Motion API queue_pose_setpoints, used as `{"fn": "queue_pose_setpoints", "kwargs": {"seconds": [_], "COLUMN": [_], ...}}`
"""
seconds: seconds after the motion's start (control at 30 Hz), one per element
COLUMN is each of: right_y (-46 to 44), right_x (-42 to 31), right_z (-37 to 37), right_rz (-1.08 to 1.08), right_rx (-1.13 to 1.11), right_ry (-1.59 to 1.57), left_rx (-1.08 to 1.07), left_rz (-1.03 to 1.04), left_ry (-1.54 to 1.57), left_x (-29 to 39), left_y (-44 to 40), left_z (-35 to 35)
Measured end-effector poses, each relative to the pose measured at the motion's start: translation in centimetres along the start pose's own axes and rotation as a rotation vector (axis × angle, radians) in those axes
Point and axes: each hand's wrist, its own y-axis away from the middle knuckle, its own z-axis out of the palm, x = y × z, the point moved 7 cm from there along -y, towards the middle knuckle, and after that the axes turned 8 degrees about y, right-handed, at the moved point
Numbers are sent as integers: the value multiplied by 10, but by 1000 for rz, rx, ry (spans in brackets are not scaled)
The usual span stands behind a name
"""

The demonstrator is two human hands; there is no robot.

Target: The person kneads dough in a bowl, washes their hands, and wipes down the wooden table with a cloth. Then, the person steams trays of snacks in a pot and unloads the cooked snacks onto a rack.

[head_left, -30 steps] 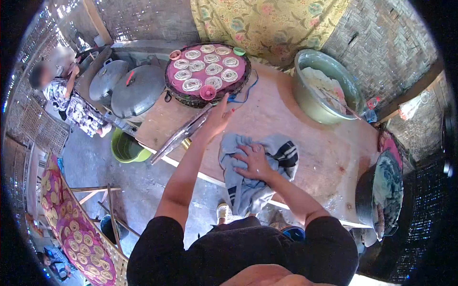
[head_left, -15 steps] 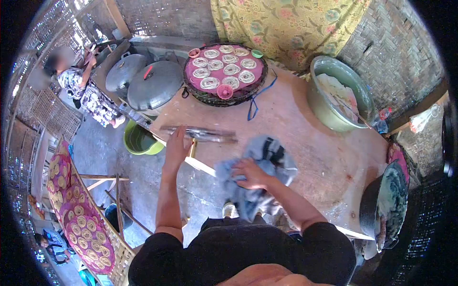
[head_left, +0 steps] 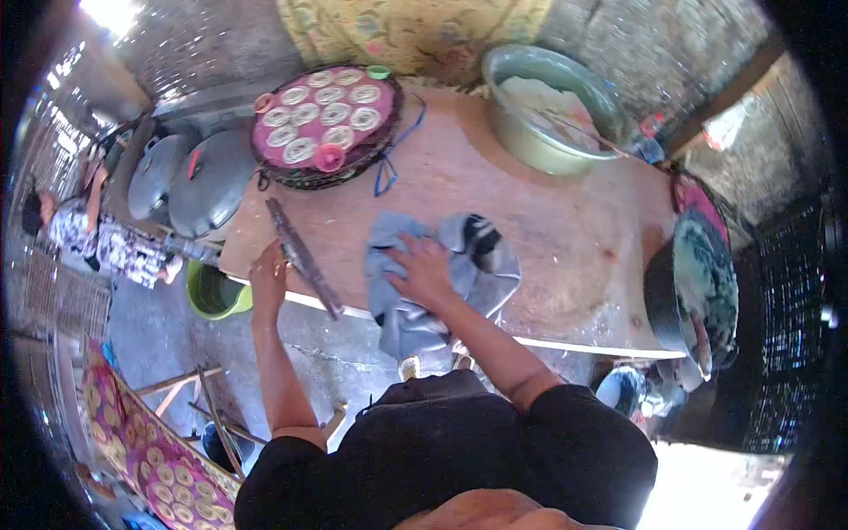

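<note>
My left hand is closed at the table's left front edge, beside a long dark stick. A small brass-coloured piece shows at its fingers; whether it belongs to the stick I cannot tell. The stick slants past the table edge. My right hand presses on a crumpled blue-grey cloth with a dark patterned patch, its fingers spread over the fabric and some fingertips sunk in folds. Part of the cloth hangs over the front edge of the wooden table.
A round pink tray bears several coiled noodle-like discs. Lidded pots stand left of it, a green basin at the back right, a dark pan at the right edge. A green bucket is on the floor; a person stands far left.
The view has shifted, so the table sits farther left and higher. The stick has turned from nearly level to a steep slant. My right hand and the cloth have moved right across the table.
</note>
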Motion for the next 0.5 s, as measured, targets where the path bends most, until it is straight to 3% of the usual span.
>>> {"fn": "queue_pose_setpoints", "kwargs": {"seconds": [0.13,0.17,0.3,0.37,0.4,0.47,0.5], "right_y": [97,124,236,269,283,286,260], "right_x": [126,152,244,258,264,279,263], "right_z": [-52,-63,-93,-137,-148,-168,-173], "right_rz": [363,451,870,1248,1035,1220,1105], "right_rx": [12,22,-163,-401,-254,-292,-135], "right_ry": [205,274,564,504,877,499,385], "left_rx": [56,12,66,128,124,249,313], "left_rz": [100,-9,114,191,207,177,253], "left_ry": [-13,14,-139,-109,-106,-15,-44], "left_x": [-13,-6,-9,-3,6,35,54], "left_y": [8,11,24,36,38,47,51], "left_z": [1,0,-12,-38,-50,-72,-72]}}
